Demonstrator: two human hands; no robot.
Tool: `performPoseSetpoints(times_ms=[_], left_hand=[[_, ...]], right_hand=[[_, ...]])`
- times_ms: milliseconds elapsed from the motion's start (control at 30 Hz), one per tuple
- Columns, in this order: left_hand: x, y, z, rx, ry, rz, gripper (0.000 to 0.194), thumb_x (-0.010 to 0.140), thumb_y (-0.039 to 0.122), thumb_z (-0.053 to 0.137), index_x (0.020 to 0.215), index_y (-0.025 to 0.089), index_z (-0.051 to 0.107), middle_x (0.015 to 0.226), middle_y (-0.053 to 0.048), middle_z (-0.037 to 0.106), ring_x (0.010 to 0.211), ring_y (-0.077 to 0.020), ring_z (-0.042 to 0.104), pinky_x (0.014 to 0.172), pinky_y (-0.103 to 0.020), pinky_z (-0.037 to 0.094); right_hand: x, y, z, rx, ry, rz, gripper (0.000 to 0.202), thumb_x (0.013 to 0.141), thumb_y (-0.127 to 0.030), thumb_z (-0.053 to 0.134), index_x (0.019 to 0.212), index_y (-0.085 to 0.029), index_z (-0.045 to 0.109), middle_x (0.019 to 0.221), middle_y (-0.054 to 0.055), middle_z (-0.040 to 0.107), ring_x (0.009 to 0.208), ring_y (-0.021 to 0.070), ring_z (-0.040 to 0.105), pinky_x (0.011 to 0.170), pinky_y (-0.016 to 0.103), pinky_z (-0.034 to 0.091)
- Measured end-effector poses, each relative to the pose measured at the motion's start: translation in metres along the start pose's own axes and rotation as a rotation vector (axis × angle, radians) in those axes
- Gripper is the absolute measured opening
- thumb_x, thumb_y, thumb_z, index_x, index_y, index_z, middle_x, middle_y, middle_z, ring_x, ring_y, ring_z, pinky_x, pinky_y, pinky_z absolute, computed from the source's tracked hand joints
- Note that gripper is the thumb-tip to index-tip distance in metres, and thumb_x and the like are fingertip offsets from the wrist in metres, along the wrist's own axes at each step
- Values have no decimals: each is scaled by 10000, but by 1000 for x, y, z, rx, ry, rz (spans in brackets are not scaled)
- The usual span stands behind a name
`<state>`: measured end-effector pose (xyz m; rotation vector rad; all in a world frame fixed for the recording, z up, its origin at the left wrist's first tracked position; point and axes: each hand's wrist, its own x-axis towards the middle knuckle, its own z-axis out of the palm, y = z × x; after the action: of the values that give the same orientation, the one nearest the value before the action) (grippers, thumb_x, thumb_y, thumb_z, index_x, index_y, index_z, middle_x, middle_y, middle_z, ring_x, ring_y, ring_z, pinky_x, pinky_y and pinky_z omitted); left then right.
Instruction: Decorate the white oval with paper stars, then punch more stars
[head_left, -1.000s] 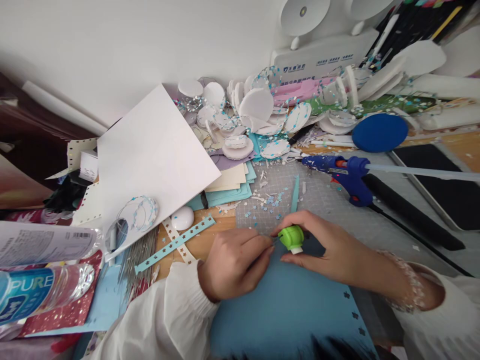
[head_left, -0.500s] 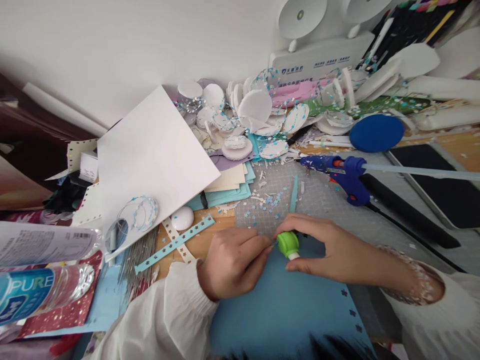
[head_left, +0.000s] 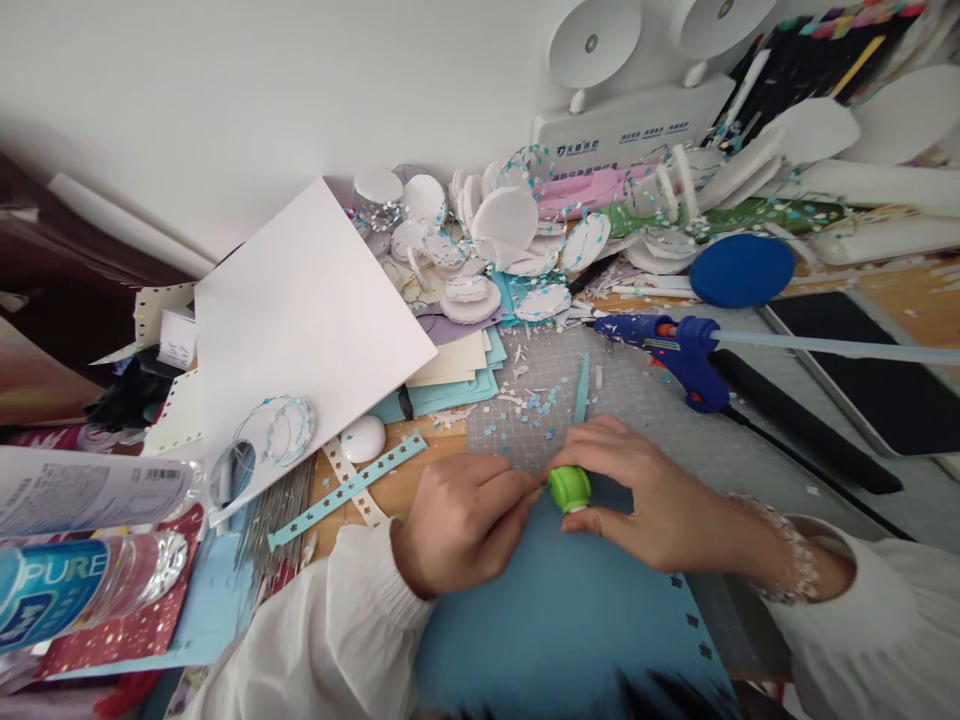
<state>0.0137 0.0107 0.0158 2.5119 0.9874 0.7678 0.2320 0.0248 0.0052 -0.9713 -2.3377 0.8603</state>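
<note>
My right hand [head_left: 637,490] grips a small green craft punch [head_left: 570,489], thumb on its near end and fingers curled over the far side. Right beside the punch, my left hand [head_left: 472,520] is closed, its thumb and index finger pinched together. What lies in that pinch is too small to make out. Below both hands is a blue paper sheet [head_left: 555,620], with a row of flower-shaped holes down its right edge. A narrow teal paper strip [head_left: 583,388] lies just beyond my right hand, near scattered tiny paper flowers [head_left: 532,402].
On the grey cutting mat [head_left: 637,400] rests a blue glue gun [head_left: 667,345]; a phone [head_left: 870,365] is farther right. White discs [head_left: 506,220] crowd along the wall. At left are a white board [head_left: 307,300], punched strips [head_left: 349,490] and a water bottle [head_left: 90,580].
The view has shifted slightly. My right thumb has moved closer against the green punch, whose white part shows less now. My left hand stays pinched beside it.
</note>
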Motion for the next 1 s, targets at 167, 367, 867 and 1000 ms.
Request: performPoseSetpoints(times_ms=[167,367,867,1000], left_hand=[[13,8,-10,39,-138,-114,426,846,548,565,960,143,637,759,-49,639,671,-196,613,594,-306,430],[29,14,-9,237,-324,-75,539,813,682,535,798,149,609,792,-76,665,745,-250,633,654,-350,443],[40,11,-12,88,-442,-103,410,827,561,621,823,152,606,789,-71,675,761,-233,643,667,-318,450],[40,12,-13,98,-458,-235,479,782,628,643,887,163,614,892,-78,706,841,-258,668,707,-326,474]], right_hand=[[0,1,2,7,26,-30,166,802,-200,682,923,-187,569,825,25,596,816,207,541,759,356,393],[-2,-2,3,4,38,-44,171,768,-156,682,854,-179,536,789,12,573,802,201,528,774,365,379],[0,8,6,119,100,-65,107,802,-172,645,816,-202,544,744,-32,552,759,143,574,1082,451,294],[1,10,6,81,98,-57,98,805,-202,660,826,-203,564,752,-23,566,769,154,580,1074,466,304]])
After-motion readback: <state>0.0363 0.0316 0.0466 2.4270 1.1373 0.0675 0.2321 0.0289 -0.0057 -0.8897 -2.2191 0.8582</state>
